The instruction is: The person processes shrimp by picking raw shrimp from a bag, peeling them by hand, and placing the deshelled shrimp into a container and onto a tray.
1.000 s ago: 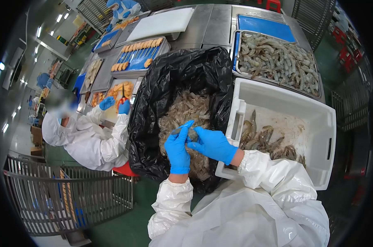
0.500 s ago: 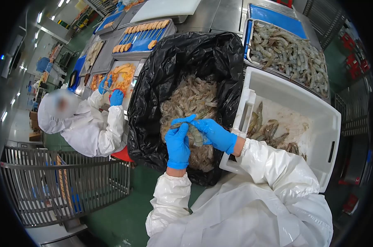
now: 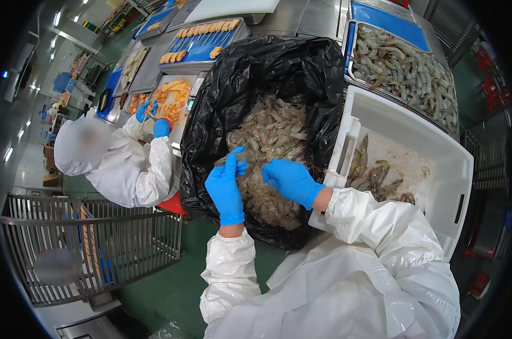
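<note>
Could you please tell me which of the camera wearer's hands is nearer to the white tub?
Right: the right hand is over the black bag, close to the white tub. The left hand is farther off, over the bag's side away from the tub.

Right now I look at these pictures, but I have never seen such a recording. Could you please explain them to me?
There is no machine: every picture comes from one head-worn camera looking down. The wearer's blue-gloved left hand seems to pinch a shrimp; I cannot see whether the right hand holds anything. Beneath them a black plastic bag holds what look like shrimp shells. At right a white plastic tub contains some shrimp, with a shrimp pile beyond it.
</note>
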### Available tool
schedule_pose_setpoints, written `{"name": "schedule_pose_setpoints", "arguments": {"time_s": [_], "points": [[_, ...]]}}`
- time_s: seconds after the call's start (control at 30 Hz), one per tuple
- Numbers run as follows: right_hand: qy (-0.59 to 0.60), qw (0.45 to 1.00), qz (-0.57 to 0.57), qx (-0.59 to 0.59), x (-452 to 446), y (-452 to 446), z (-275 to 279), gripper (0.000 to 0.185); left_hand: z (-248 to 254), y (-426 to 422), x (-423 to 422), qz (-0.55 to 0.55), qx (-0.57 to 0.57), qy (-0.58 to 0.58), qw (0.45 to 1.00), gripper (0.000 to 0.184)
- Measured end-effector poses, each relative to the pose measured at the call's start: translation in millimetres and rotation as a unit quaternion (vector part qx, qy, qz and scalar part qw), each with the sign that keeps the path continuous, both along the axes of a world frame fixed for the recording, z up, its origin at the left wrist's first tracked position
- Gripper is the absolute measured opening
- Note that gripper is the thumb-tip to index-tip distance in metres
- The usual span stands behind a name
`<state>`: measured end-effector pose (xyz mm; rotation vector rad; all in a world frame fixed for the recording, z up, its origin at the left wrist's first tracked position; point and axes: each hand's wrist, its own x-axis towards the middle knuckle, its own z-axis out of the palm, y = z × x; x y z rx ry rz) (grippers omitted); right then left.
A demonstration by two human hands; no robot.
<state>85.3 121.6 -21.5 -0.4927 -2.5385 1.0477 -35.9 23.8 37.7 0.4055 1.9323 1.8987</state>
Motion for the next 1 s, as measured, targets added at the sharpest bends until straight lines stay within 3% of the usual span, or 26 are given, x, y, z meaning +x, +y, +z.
{"name": "schedule_pose_setpoints", "arguments": {"time_s": [0.1,0.17,0.2,0.23,0.27,0.3,0.33,0.4,0.47,0.5,0.57,0.6,0.63,0.67,0.7,0.77,0.8,0.83,0.93,0.97,1.0], "points": [[-0.227,0.973,0.040,0.020,-5.7,1.0,33.1,0.031,3.2,-3.9,2.0,0.012,-0.050,0.103,0.993,0.016],[-0.035,0.986,-0.019,0.161,-3.7,-3.8,24.4,0.041,-1.9,-8.8,0.5,0.011,-0.107,0.267,0.958,0.014],[0.014,0.986,-0.062,0.154,-1.9,-5.5,33.5,0.049,-2.6,-8.4,3.4,0.008,-0.140,0.341,0.930,0.013],[0.016,0.991,-0.044,0.127,1.2,-3.0,42.0,0.050,3.1,-6.3,13.3,-0.012,-0.139,0.306,0.942,0.012],[0.099,0.988,-0.050,0.104,1.1,-3.6,42.9,0.035,9.5,-5.7,23.3,-0.037,-0.139,0.271,0.952,0.012],[-0.004,0.992,0.018,0.128,-2.9,-0.7,47.1,0.017,8.1,-5.7,28.2,-0.062,-0.139,0.264,0.952,0.012],[0.116,0.979,-0.027,0.163,1.3,-6.9,38.0,0.007,6.3,-6.2,29.2,-0.081,-0.142,0.260,0.952,0.012],[0.145,0.970,-0.039,0.189,14.1,-8.1,38.2,0.007,6.9,-6.0,22.6,-0.127,-0.147,0.147,0.970,0.012],[0.095,0.965,0.039,0.243,44.4,-6.3,49.8,0.012,10.0,2.4,22.7,-0.182,-0.140,0.124,0.965,0.016],[0.203,0.950,0.045,0.231,60.4,-3.3,46.6,0.014,17.5,12.8,29.3,-0.192,-0.136,0.100,0.967,0.018],[0.113,0.965,0.061,0.228,109.6,24.2,40.2,0.016,36.3,39.9,42.6,-0.225,-0.128,0.075,0.963,0.024],[-0.009,0.981,-0.039,0.188,140.2,48.3,52.4,0.017,46.0,56.6,52.9,-0.240,-0.114,0.071,0.961,0.025],[-0.062,0.973,-0.143,0.173,160.7,74.0,17.4,0.009,56.0,76.9,65.6,-0.255,-0.094,0.069,0.960,0.025],[-0.017,0.935,-0.288,0.206,175.2,99.7,-31.5,0.008,63.4,100.7,78.1,-0.269,-0.069,0.068,0.958,0.026],[-0.093,0.917,-0.319,0.222,196.2,117.0,-45.9,0.005,68.1,125.5,88.6,-0.317,-0.061,0.052,0.945,0.031],[-0.105,0.922,-0.271,0.256,213.1,146.6,-107.8,0.005,70.6,185.3,117.1,-0.353,-0.020,0.007,0.935,0.035],[-0.185,0.927,-0.194,0.263,217.4,153.8,-107.5,0.010,68.6,217.2,134.1,-0.376,0.014,-0.015,0.926,0.036],[-0.152,0.902,-0.182,0.360,219.9,158.9,-132.2,0.012,65.1,250.7,148.4,-0.396,0.045,-0.040,0.916,0.039],[-0.173,0.940,-0.144,0.255,224.3,163.6,-159.3,0.018,61.9,345.5,194.2,-0.439,0.105,-0.061,0.890,0.039],[-0.097,0.924,-0.169,0.328,234.6,156.5,-157.3,0.016,61.2,375.8,203.1,-0.416,0.072,0.023,0.906,0.037],[-0.147,0.927,-0.185,0.292,221.8,156.6,-192.0,0.016,54.9,407.2,213.8,-0.394,0.044,0.103,0.912,0.036]]}}
